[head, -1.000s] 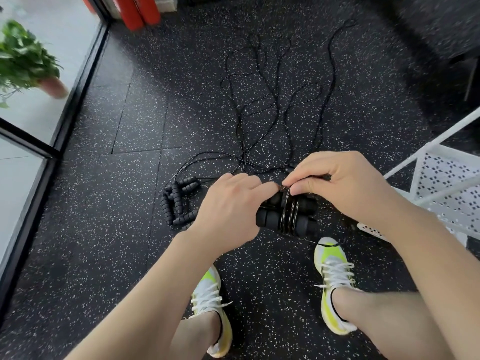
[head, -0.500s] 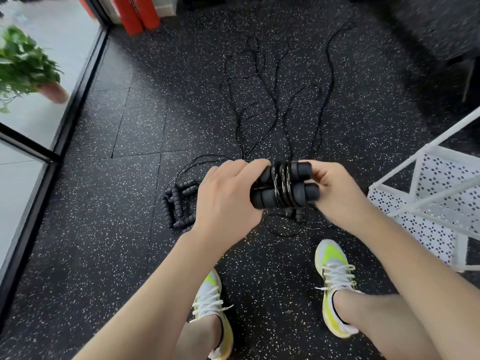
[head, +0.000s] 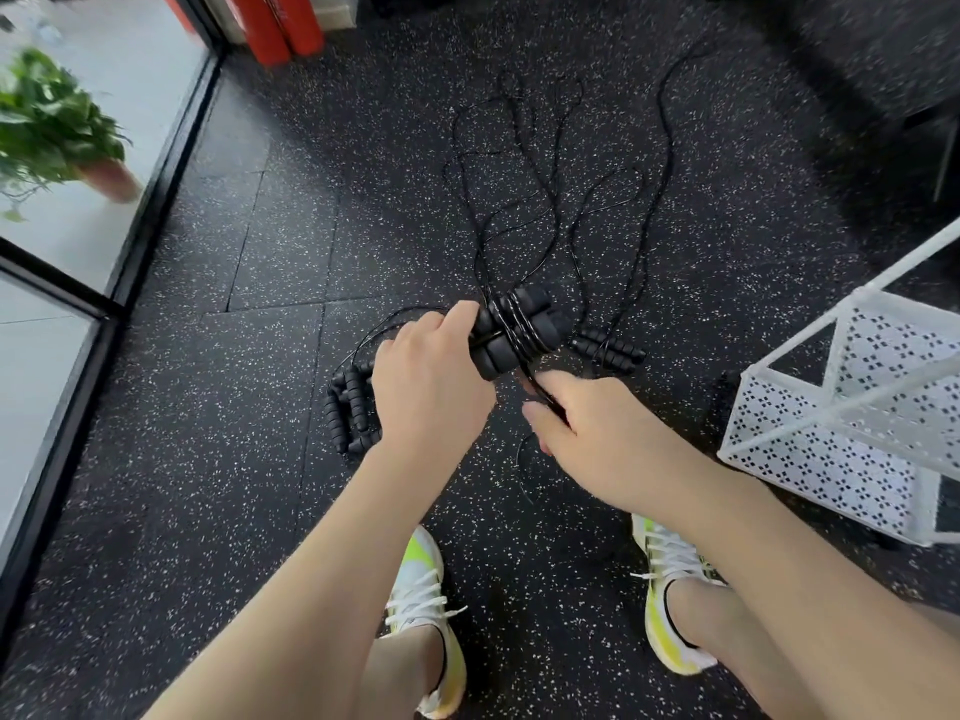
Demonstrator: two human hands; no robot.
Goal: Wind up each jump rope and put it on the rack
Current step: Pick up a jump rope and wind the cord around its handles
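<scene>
1. The left hand (head: 431, 387) has its grip curled round the paired foam handles (head: 511, 332), wound with cord, held above the floor (head: 208, 459).
2. The right hand (head: 597, 433) pinches the loose cord (head: 543, 394) just near of them.
3. The white rack (head: 841, 407) stands right.

The left hand (head: 428, 387) covers the near ends of the bundled handles (head: 511, 332) and part of the ribbed handles (head: 350, 407) lying behind it. The right hand (head: 587, 433) hides where the cord (head: 537, 387) runs under its fingers. To that hand's right, the white rack (head: 831, 433) is cut off by the frame edge.
</scene>
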